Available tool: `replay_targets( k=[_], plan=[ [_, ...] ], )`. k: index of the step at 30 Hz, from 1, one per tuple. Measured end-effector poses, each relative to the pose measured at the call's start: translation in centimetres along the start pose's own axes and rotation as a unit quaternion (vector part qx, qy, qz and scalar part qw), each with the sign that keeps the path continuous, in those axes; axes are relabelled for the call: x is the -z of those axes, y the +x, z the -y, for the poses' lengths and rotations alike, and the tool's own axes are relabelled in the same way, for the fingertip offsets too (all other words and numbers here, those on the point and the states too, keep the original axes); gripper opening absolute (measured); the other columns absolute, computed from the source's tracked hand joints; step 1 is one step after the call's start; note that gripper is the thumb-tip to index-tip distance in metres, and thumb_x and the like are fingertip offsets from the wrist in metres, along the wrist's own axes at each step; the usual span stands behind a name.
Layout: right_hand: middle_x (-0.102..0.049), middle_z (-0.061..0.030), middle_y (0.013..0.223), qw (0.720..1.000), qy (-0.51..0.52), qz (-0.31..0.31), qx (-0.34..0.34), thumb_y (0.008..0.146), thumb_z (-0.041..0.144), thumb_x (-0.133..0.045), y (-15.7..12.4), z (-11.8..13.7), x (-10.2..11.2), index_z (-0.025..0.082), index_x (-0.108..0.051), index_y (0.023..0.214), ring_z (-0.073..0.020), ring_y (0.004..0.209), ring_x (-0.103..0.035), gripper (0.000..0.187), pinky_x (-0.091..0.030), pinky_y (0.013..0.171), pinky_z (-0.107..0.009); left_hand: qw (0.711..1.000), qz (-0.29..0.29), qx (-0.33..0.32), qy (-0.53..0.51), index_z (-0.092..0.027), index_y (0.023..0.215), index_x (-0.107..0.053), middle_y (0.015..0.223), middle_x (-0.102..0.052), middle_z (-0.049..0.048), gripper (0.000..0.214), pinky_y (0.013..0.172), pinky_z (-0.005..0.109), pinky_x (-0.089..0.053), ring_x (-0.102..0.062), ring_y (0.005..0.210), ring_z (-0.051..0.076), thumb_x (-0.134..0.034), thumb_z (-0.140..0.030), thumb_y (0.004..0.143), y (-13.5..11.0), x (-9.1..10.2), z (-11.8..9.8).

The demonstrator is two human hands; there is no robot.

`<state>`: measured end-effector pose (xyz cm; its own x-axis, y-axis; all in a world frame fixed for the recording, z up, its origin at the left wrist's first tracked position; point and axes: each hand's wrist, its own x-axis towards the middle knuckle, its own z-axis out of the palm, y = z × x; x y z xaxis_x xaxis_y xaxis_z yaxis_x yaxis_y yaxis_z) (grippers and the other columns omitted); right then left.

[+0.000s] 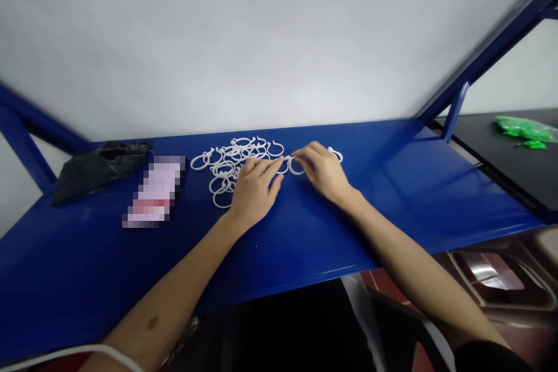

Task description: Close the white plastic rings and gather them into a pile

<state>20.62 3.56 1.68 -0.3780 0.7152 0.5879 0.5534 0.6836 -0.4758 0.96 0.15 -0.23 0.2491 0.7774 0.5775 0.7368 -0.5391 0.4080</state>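
A pile of rings [233, 163] lies mid-table [392, 197], the left hand [255, 189] on its near edge, the right hand [322, 171] just right. A bag [93, 168] sits far left, against the wall [261, 35].

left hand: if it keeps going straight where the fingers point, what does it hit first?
The left hand points up and right, toward the right hand. It would most likely first meet the white open plastic ring lying at both hands' fingertips on the blue metal shelf. Depth is unclear; it may already touch.
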Motion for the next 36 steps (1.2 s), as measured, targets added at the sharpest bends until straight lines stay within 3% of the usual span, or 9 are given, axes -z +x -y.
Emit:
replay_targets(
  k=[5,11,19,23,26,28,31,34,36],
  plan=[
    [-0.071,-0.0083,0.087,0.970,-0.105,-0.100,-0.196,0.088,0.022,-0.061,1.2,-5.6,2.8,0.018,-0.076,0.089,-0.0202,0.075,-0.064,0.015,-0.052,0.077,-0.037,0.988,0.072,-0.029,0.135,-0.019,0.125,-0.068,0.130,-0.064,0.0138,0.033,0.101,0.053,-0.042,-0.049,0.120,0.035,-0.059,-0.025,0.095,-0.3,-1.3,0.3],
    [-0.077,-0.0063,0.089,0.929,-0.054,-0.018,-0.366,0.084,0.025,-0.064,0.9,-11.5,3.8,0.016,-0.078,0.096,-0.0175,0.077,-0.068,0.021,-0.050,0.074,-0.029,0.983,0.094,-0.044,0.150,-0.021,0.108,-0.073,0.124,-0.066,0.0094,0.018,0.097,0.049,-0.043,-0.049,0.116,0.032,-0.060,-0.024,0.095,-0.7,-1.4,1.3],
    [-0.077,-0.0077,0.088,0.926,-0.091,-0.008,-0.366,0.084,0.026,-0.063,1.2,-10.0,4.0,0.016,-0.079,0.095,-0.0197,0.079,-0.069,0.022,-0.051,0.077,-0.031,0.986,0.080,-0.042,0.143,-0.022,0.091,-0.071,0.108,-0.069,0.0071,0.007,0.086,0.045,-0.043,-0.051,0.103,0.029,-0.071,-0.028,0.088,-0.5,-1.0,1.1],
    [-0.075,-0.0111,0.097,0.950,-0.153,-0.081,-0.260,0.088,0.030,-0.060,1.1,-9.2,3.8,0.016,-0.076,0.096,-0.0244,0.094,-0.065,0.023,-0.047,0.093,-0.042,0.995,0.065,-0.021,0.079,-0.021,0.086,-0.068,0.100,-0.070,0.0055,0.005,0.087,0.044,-0.042,-0.052,0.099,0.027,-0.066,-0.022,0.091,-0.4,-1.0,0.9],
    [-0.072,-0.0112,0.110,0.981,-0.077,-0.052,-0.169,0.093,0.038,-0.057,0.6,-7.2,2.6,0.019,-0.073,0.106,-0.0241,0.102,-0.063,0.027,-0.047,0.095,-0.042,0.997,0.034,0.038,-0.061,-0.021,0.086,-0.064,0.092,-0.069,0.0035,0.010,0.089,0.041,-0.044,-0.055,0.093,0.022,-0.060,-0.020,0.094,-0.2,-0.7,0.6],
    [-0.071,-0.0095,0.114,0.990,0.027,0.021,-0.135,0.094,0.042,-0.058,0.2,-5.2,1.4,0.022,-0.069,0.112,-0.0220,0.101,-0.065,0.029,-0.051,0.090,-0.039,0.973,0.033,0.108,-0.202,-0.021,0.088,-0.063,0.090,-0.068,0.0026,0.010,0.085,0.037,-0.048,-0.059,0.087,0.019,-0.058,-0.024,0.096,0.0,-0.4,0.4],
    [-0.072,-0.0064,0.107,0.974,0.172,0.093,-0.110,0.095,0.043,-0.059,-0.4,-2.3,-0.5,0.022,-0.064,0.115,-0.0186,0.094,-0.067,0.029,-0.053,0.086,-0.035,0.890,0.047,0.196,-0.410,-0.021,0.090,-0.062,0.092,-0.070,0.0030,0.014,0.084,0.034,-0.052,-0.065,0.084,0.016,-0.060,-0.034,0.095,0.0,-0.1,0.2],
    [-0.071,-0.0017,0.089,0.949,0.272,0.083,-0.134,0.096,0.043,-0.057,-1.0,-0.3,-1.7,0.021,-0.060,0.110,-0.0149,0.078,-0.068,0.025,-0.055,0.074,-0.031,0.815,0.044,0.229,-0.530,-0.020,0.088,-0.062,0.094,-0.071,0.0045,0.017,0.091,0.035,-0.053,-0.068,0.088,0.017,-0.064,-0.036,0.091,-0.1,-0.2,0.0],
    [-0.068,0.0015,0.078,0.939,0.300,0.052,-0.158,0.096,0.042,-0.058,-1.2,0.4,-2.0,0.022,-0.057,0.110,-0.0132,0.068,-0.067,0.025,-0.055,0.067,-0.028,0.794,0.040,0.239,-0.557,-0.019,0.087,-0.061,0.093,-0.071,0.0050,0.018,0.089,0.036,-0.055,-0.069,0.089,0.018,-0.066,-0.036,0.089,0.0,-0.3,-0.3]
  ],
)
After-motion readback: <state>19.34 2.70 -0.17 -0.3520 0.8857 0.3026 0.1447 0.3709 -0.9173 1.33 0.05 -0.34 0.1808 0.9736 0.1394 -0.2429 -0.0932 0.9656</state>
